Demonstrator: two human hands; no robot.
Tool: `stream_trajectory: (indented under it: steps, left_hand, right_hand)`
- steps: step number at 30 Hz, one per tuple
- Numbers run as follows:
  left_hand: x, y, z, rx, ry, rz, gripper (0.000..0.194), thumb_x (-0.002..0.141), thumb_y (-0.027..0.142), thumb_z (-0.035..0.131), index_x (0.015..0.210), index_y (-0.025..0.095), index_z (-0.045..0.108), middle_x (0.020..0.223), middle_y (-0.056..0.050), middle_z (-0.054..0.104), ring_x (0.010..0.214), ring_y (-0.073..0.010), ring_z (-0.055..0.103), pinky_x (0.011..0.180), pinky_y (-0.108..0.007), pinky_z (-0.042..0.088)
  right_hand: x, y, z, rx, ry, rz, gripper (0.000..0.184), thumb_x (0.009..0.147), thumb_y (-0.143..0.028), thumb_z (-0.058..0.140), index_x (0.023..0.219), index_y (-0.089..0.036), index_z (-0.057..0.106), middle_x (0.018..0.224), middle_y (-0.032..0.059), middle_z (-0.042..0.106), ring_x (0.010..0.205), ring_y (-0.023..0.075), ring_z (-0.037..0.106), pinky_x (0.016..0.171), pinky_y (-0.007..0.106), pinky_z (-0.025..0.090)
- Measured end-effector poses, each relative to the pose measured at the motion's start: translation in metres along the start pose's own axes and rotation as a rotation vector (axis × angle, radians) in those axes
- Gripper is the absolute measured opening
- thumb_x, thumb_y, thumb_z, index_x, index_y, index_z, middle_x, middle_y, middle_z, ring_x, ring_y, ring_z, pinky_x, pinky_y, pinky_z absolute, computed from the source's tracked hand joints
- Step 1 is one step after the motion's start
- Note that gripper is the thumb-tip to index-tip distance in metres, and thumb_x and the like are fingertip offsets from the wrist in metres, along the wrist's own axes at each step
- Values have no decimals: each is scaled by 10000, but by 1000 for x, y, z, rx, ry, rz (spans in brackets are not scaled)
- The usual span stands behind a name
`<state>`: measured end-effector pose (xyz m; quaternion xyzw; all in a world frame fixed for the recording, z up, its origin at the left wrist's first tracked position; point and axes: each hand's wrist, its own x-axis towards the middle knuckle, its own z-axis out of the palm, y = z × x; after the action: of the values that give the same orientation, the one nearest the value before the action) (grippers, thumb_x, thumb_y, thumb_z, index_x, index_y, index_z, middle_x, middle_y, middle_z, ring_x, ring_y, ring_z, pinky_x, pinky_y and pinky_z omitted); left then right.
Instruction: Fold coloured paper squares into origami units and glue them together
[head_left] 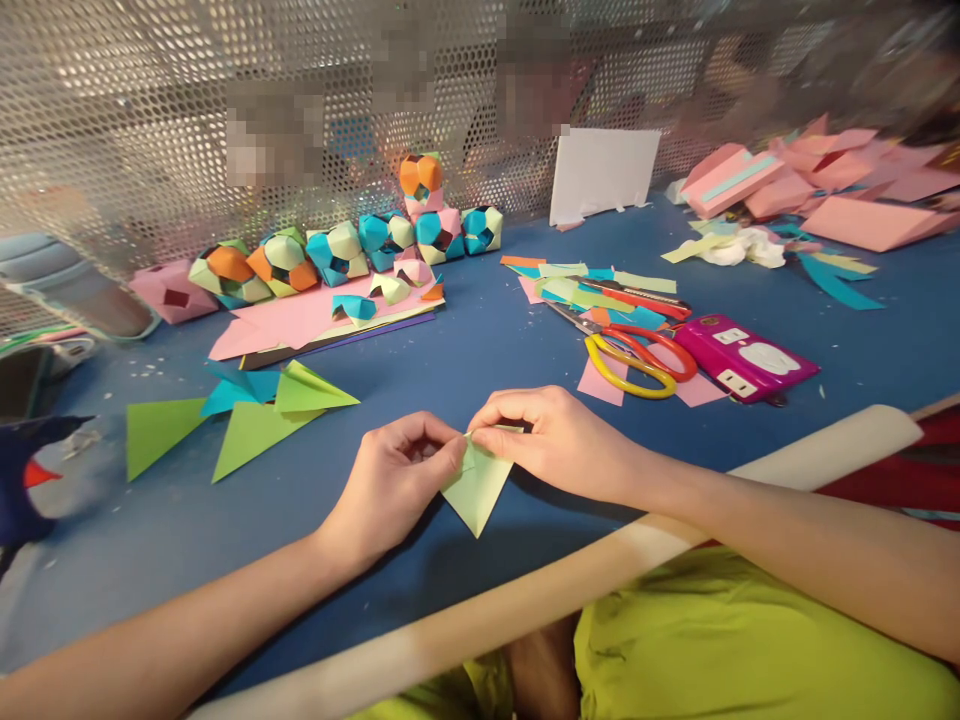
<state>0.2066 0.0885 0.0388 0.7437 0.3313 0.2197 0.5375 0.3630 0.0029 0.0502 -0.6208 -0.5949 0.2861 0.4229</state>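
A pale green folded paper triangle (478, 490) lies on the blue table (225, 520) near the front edge, its point toward me. My left hand (394, 480) is curled and pinches the paper's upper left corner. My right hand (551, 435) presses its fingertips together on the upper right edge of the same paper. Both hands meet at the top fold.
Green and blue folded triangles (247, 415) lie to the left. Coloured paper balls (337, 250) stand in a row at the back on pink sheets (300, 315). Scissors (630, 355), a pink power strip (742, 355) and paper scraps lie to the right. A perforated metal screen (150, 100) closes the back.
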Motion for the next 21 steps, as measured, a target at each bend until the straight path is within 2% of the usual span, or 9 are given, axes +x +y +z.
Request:
stream_trajectory:
  steps: [4, 9, 16, 21]
  left_hand:
    - [0, -2, 1, -1, 2, 13, 190, 734, 325, 643, 641, 161, 626, 625, 3, 584, 585, -104, 476, 531, -208, 389]
    - [-3, -3, 1, 22, 4, 29, 175, 748, 309, 632, 656, 161, 617, 629, 9, 578, 587, -97, 466, 532, -201, 386]
    - [-3, -2, 2, -11, -31, 13, 186, 752, 326, 639, 679, 157, 614, 624, 11, 560, 580, -92, 447, 525, -203, 375]
    - [-3, -2, 3, -37, -64, -14, 146, 735, 302, 658, 725, 165, 606, 607, 31, 538, 554, -83, 432, 507, -198, 359]
  right_hand:
    - [0, 0, 0, 24, -20, 7, 168, 807, -104, 524, 727, -158, 661, 699, -21, 645, 630, 84, 542, 568, 192, 392]
    - [1, 1, 2, -41, 8, -50, 115, 804, -139, 576, 718, -153, 651, 699, -19, 641, 636, 85, 539, 586, 195, 400]
    - [-2, 10, 7, -163, 111, -315, 190, 855, -107, 519, 688, -157, 593, 680, -7, 599, 609, 82, 510, 591, 205, 383]
    - [-3, 14, 7, -225, 141, -398, 205, 879, -125, 494, 690, -165, 562, 676, -3, 585, 606, 89, 503, 596, 218, 380]
